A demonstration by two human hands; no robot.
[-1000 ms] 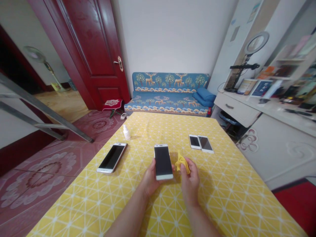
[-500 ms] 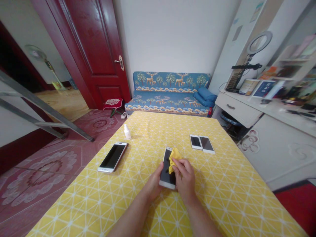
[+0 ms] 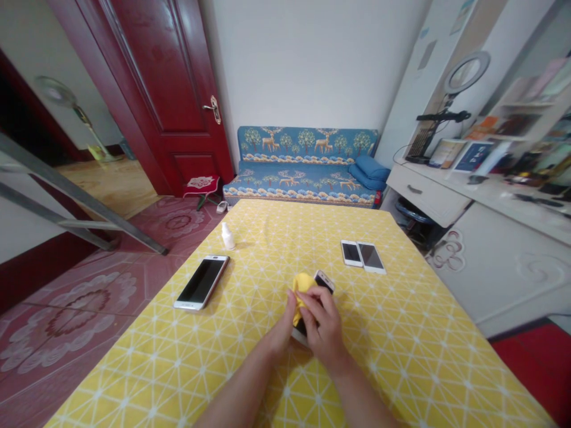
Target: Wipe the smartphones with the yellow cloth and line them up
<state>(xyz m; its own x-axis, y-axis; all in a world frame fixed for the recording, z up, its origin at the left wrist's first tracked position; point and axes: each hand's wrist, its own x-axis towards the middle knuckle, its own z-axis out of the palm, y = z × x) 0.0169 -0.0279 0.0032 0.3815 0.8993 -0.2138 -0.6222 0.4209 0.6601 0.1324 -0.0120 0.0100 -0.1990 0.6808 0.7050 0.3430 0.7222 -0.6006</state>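
A white-framed phone [image 3: 324, 281] with a dark screen is tilted to the right between my hands, near the table's middle. A yellow cloth [image 3: 303, 286] lies over its left side and hides part of the screen. My right hand [image 3: 325, 321] pinches the cloth with thumb and fingers above the phone. My left hand [image 3: 282, 324] is closed at the left, its thumb and fingers at the cloth's edge and the phone's side. How much of the phone my left hand grips is partly hidden.
On the yellow patterned table [image 3: 250, 380] are a larger phone [image 3: 202, 282] and a white bottle [image 3: 227, 236] at the left. Two white phones [image 3: 351, 253] [image 3: 372, 257] lie side by side at the right. A blue sofa [image 3: 303, 172] stands behind the table.
The phone between my hands has turned clockwise, its top now pointing right. The cloth has shifted left to my left thumb, and my right hand has moved slightly left with it.
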